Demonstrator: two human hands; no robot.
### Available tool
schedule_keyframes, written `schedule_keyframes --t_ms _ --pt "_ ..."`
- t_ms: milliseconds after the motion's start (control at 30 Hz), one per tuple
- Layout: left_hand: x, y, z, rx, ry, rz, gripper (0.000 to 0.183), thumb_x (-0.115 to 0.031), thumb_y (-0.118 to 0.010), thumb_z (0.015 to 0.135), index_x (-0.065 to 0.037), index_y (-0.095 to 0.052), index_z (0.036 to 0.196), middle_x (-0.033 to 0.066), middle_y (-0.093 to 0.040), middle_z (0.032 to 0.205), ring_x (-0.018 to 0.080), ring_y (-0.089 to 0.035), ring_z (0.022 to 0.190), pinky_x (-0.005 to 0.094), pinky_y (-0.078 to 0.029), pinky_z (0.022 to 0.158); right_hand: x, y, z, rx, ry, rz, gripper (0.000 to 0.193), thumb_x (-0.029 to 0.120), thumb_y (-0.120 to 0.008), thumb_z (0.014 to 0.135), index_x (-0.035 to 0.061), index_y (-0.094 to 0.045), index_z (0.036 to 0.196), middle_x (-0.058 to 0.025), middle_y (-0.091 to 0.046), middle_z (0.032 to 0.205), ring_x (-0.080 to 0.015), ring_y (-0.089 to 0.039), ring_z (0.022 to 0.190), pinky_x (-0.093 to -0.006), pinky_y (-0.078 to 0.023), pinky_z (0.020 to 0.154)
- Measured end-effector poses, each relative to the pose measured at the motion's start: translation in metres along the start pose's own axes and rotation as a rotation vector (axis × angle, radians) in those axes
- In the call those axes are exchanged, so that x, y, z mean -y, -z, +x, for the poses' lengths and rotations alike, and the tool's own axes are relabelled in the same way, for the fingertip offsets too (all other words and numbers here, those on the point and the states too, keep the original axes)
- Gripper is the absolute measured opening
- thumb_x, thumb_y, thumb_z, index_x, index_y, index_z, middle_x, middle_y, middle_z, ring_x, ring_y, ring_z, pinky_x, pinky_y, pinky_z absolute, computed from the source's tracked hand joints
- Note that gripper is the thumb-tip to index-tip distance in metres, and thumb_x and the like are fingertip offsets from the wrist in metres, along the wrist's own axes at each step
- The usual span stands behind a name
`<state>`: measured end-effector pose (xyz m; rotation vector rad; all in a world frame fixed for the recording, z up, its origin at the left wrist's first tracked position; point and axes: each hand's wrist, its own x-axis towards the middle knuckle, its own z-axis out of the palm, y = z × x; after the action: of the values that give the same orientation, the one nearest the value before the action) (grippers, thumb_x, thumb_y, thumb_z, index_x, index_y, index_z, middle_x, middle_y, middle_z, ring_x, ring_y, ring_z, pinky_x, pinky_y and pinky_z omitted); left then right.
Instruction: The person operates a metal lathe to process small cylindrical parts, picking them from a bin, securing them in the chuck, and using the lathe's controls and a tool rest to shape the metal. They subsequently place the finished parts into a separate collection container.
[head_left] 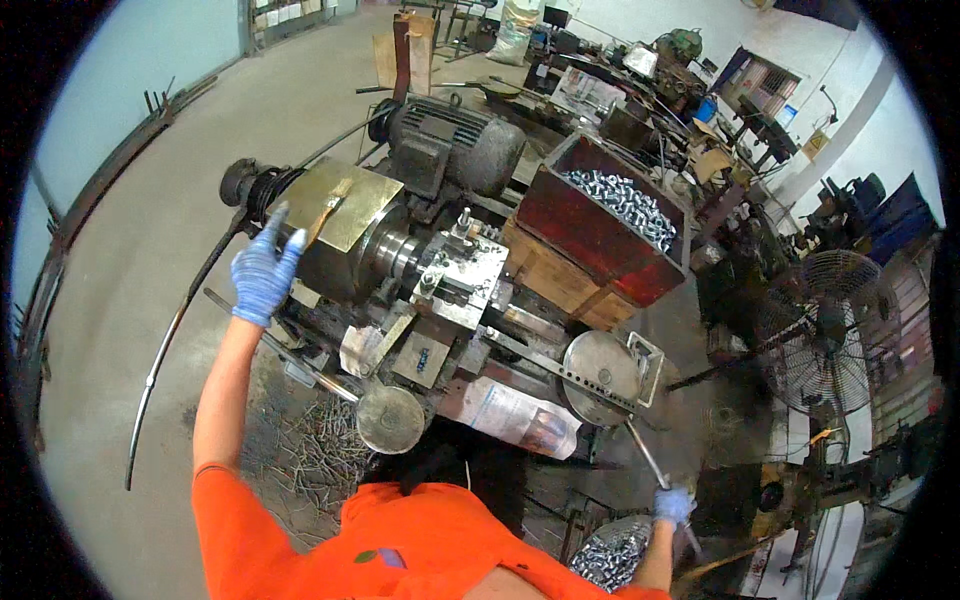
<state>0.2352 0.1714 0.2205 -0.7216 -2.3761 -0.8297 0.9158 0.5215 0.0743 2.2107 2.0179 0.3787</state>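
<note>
My left hand (265,268), in a blue knit glove, reaches over the left end of a small lathe-like machine. Its index finger and thumb are spread apart, with nothing between them. Close to the thumb, a brush (325,215) with a wooden handle and pale bristles rests on the brass-coloured cover (358,195) of the machine's head. My right hand (673,505), gloved the same way, is closed around a long metal lever (648,455) low on the right. A spindle (398,252) and a steel tool block (462,278) sit between my hands.
Behind the machine stand an electric motor (455,145) and a red bin (605,230) of shiny metal parts. Another container of parts (610,553) is by my right forearm. Metal scraps (325,455) litter the floor at left. A large fan (825,330) stands at right.
</note>
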Motion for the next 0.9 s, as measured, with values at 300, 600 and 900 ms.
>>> schedule_keyframes --t_ms 300,600,900 --pt "-0.004 -0.037 -0.005 0.001 -0.307 0.199 0.036 -0.028 -0.055 0.087 -0.011 -0.056 0.118 0.0137 -0.062 0.074 0.0307 -0.059 0.060 0.0397 -0.046 0.056 0.035 -0.013 0.138 -0.066 -0.008 0.006 0.034 0.039 -0.054 0.080 0.0138 -0.065 0.101 -0.0116 -0.059 0.111 -0.0318 -0.048 0.111 -0.0545 -0.026 0.098" --pt "-0.095 -0.031 -0.059 0.119 -0.303 -0.248 0.022 -0.023 -0.057 0.084 -0.007 -0.065 0.097 0.0135 -0.061 0.070 0.0304 -0.060 0.060 0.0390 -0.047 0.055 0.039 -0.014 0.144 -0.077 -0.030 0.072 0.028 0.034 -0.055 0.080 0.0202 -0.065 0.101 -0.0083 -0.060 0.110 -0.0291 -0.047 0.113 -0.0537 -0.023 0.101" --pt "-0.078 -0.053 -0.070 0.413 -0.293 0.003 0.025 -0.026 -0.052 0.085 -0.010 -0.064 0.100 0.0133 -0.060 0.069 0.0298 -0.060 0.065 0.0414 -0.046 0.059 0.046 0.009 0.123 0.030 -0.057 0.099 0.039 0.044 -0.054 0.081 0.0175 -0.062 0.108 -0.0092 -0.056 0.118 -0.0299 -0.039 0.123 -0.0553 -0.016 0.105"
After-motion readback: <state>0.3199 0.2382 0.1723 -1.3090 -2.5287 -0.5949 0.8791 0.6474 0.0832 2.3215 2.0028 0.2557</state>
